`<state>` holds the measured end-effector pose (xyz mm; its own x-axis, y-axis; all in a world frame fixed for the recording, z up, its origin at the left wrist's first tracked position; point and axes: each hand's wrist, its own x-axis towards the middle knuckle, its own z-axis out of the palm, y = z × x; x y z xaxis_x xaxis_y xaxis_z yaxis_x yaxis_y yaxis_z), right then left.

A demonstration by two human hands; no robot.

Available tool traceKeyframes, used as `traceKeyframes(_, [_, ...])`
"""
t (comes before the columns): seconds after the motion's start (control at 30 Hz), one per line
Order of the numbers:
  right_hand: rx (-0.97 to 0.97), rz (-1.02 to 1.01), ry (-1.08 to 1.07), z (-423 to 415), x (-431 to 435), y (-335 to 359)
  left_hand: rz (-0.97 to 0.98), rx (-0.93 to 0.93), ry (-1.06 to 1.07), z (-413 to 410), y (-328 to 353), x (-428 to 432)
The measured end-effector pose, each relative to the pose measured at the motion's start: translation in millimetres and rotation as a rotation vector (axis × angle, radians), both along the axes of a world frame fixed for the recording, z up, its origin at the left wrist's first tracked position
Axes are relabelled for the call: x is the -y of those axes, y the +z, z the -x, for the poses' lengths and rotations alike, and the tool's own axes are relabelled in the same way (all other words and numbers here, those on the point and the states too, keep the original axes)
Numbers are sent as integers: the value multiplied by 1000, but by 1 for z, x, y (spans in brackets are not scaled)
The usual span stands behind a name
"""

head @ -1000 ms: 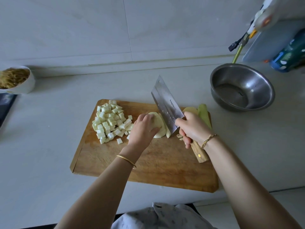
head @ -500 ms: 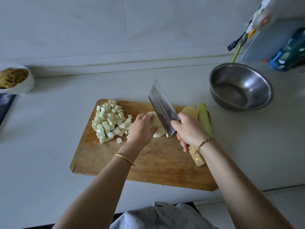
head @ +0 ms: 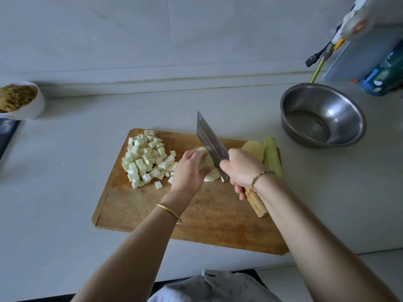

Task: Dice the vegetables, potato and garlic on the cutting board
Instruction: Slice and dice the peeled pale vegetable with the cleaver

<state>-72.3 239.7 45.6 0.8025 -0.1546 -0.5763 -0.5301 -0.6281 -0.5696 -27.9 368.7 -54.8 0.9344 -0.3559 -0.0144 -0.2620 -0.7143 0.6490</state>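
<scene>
Wooden cutting board (head: 196, 216), centre frame: potato (head: 212, 177) is held down under the curled left hand (head: 189, 170), cleaver (head: 209, 138) is gripped by the right hand (head: 242, 168).

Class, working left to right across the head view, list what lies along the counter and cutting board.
Bowl of noodles → diced cubes → left hand → potato half → green vegetable strip → steel bowl.

One cutting board (head: 196, 225), one cleaver (head: 210, 140), one heap of diced cubes (head: 146, 158), one green strip (head: 271, 158) at its right. Two bowls: a steel bowl (head: 349, 118) far right, a white bowl (head: 32, 105) far left.
</scene>
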Motion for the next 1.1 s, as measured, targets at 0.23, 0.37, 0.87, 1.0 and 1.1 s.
traceKeyframes(0.23, [50, 97, -9, 6, -4, -46, -3, 6, 19, 1, -2, 1])
traceKeyframes(0.37, [130, 163, -45, 11, -6, -68, -3, -5, 10, 0, -2, 0])
traceKeyframes(0.87, [161, -151, -140, 17, 17, -45, -3, -59, 2, -2, -1, -3])
traceKeyframes(1.0, [154, -140, -135, 14, 16, -49, -8, -56, 4, -1, -1, -3])
traceKeyframes(1.1, [216, -71, -117, 15, 7, -61, -7, -60, 2, -1, 0, -3])
